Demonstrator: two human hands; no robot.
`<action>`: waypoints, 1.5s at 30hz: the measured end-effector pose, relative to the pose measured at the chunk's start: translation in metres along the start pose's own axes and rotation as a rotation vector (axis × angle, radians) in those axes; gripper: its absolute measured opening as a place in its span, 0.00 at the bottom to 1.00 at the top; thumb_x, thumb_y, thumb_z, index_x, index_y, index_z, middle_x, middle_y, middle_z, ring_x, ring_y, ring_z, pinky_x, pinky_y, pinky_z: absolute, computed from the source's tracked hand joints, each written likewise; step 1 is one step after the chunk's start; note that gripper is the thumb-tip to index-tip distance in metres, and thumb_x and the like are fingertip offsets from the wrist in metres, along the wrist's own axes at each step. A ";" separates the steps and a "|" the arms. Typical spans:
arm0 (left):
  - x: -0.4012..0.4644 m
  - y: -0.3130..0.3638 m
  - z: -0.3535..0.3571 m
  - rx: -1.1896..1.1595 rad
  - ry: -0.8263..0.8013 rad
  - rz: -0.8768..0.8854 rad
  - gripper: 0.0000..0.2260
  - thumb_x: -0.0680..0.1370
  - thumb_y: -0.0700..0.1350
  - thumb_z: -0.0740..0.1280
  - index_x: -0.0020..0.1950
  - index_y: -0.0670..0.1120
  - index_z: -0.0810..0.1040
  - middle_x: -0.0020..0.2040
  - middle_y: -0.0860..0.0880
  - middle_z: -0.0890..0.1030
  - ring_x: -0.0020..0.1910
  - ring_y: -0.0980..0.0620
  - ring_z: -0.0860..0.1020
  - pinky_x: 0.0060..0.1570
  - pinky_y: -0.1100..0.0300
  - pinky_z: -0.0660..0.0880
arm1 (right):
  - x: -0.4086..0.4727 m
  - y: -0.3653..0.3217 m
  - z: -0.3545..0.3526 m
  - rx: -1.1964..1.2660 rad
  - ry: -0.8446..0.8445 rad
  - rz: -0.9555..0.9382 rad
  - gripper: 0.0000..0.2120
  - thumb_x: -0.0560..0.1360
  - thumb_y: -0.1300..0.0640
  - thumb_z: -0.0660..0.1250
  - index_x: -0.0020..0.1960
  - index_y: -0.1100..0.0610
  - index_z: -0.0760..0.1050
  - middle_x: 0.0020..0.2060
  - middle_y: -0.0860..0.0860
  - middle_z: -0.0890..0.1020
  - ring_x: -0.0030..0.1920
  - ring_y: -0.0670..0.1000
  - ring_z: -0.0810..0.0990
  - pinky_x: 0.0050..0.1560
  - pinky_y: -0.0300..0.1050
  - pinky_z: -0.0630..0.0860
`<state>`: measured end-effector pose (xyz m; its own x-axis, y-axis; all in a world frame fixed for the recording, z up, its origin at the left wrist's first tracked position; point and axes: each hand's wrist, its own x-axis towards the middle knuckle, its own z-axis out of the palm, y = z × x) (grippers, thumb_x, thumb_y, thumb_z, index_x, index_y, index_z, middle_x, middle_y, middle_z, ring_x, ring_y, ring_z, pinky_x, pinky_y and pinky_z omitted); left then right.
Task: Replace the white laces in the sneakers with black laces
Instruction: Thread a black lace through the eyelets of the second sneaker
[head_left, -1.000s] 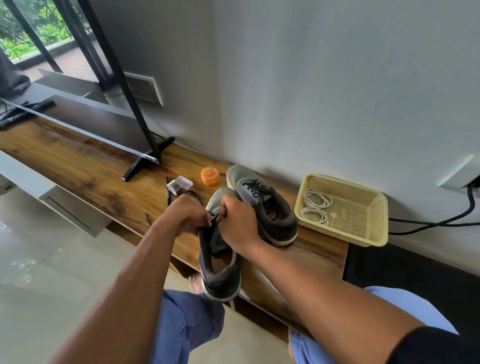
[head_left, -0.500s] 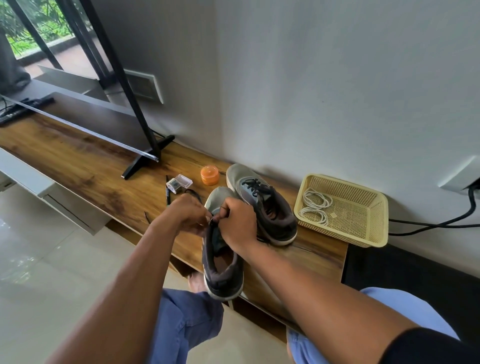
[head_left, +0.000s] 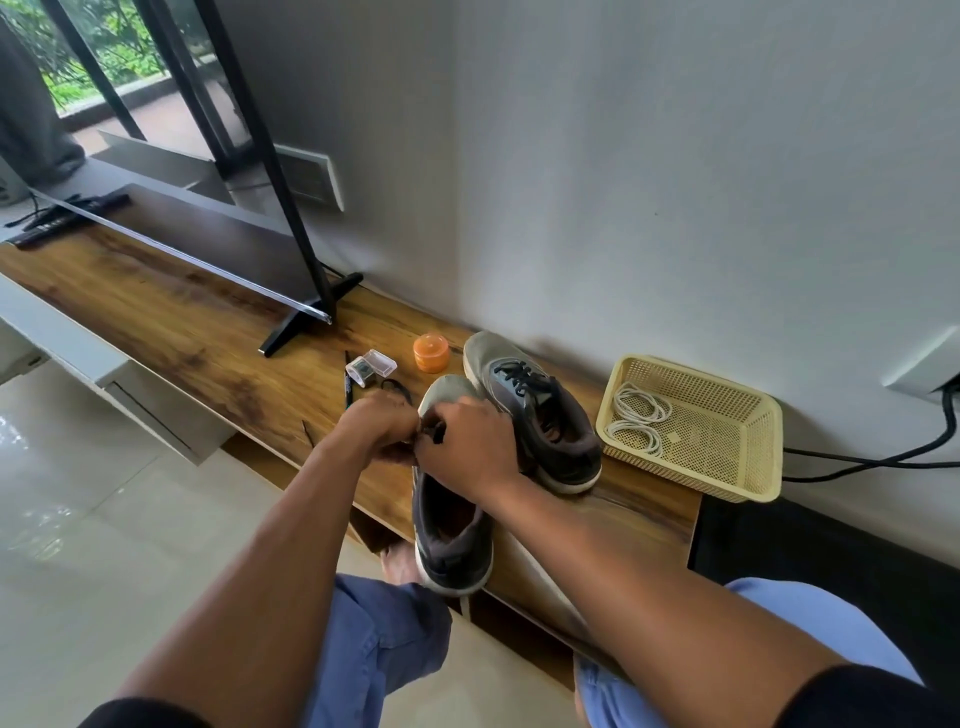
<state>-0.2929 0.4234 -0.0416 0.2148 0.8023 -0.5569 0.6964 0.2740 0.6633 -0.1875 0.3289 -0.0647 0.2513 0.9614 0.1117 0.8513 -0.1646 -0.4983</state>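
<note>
- Blue trousers (head_left: 379, 644) are showing at the bottom of the view, at 6 o'clock, with both bare forearms reaching forward above them.
- The near sneaker (head_left: 452, 540) is lying on the front edge of the wooden shelf (head_left: 208, 343), its heel hanging over toward the person.
- The left hand (head_left: 376, 431) and the right hand (head_left: 470, 447) are meeting over that shoe's front, fingers curled, pinching the black lace (head_left: 435, 434) between them.
- At 1 o'clock from the hands, the second sneaker (head_left: 535, 415) is sitting just beside the first, already wearing black lacing.
- At 3 o'clock, the yellow basket (head_left: 727, 467) is holding the coiled white laces (head_left: 636, 421).
- At 12 o'clock, an orange jar (head_left: 431, 353) and a clear plastic box (head_left: 371, 366) are standing near the wall.
</note>
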 end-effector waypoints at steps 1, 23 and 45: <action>0.002 -0.002 -0.003 0.003 0.044 0.011 0.04 0.77 0.34 0.67 0.49 0.39 0.80 0.45 0.39 0.85 0.43 0.42 0.87 0.46 0.46 0.86 | 0.000 -0.002 -0.001 0.002 0.000 0.000 0.11 0.72 0.45 0.64 0.47 0.49 0.81 0.45 0.50 0.80 0.50 0.56 0.79 0.52 0.52 0.76; -0.003 -0.023 -0.046 -0.044 0.214 0.047 0.07 0.78 0.38 0.64 0.44 0.41 0.81 0.35 0.46 0.77 0.31 0.48 0.72 0.31 0.59 0.69 | -0.006 0.009 -0.007 -0.091 -0.032 -0.066 0.15 0.73 0.43 0.67 0.53 0.48 0.85 0.55 0.52 0.79 0.62 0.56 0.74 0.66 0.55 0.72; -0.005 -0.030 -0.046 0.092 0.276 0.019 0.07 0.73 0.48 0.73 0.46 0.45 0.82 0.40 0.48 0.83 0.39 0.50 0.79 0.36 0.58 0.72 | -0.006 0.012 -0.010 -0.087 -0.071 -0.023 0.15 0.73 0.43 0.70 0.57 0.45 0.85 0.61 0.53 0.77 0.64 0.57 0.72 0.66 0.54 0.71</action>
<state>-0.3462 0.4354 -0.0361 0.0426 0.9242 -0.3796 0.7557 0.2187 0.6173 -0.1737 0.3192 -0.0627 0.2006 0.9779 0.0595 0.8940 -0.1579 -0.4194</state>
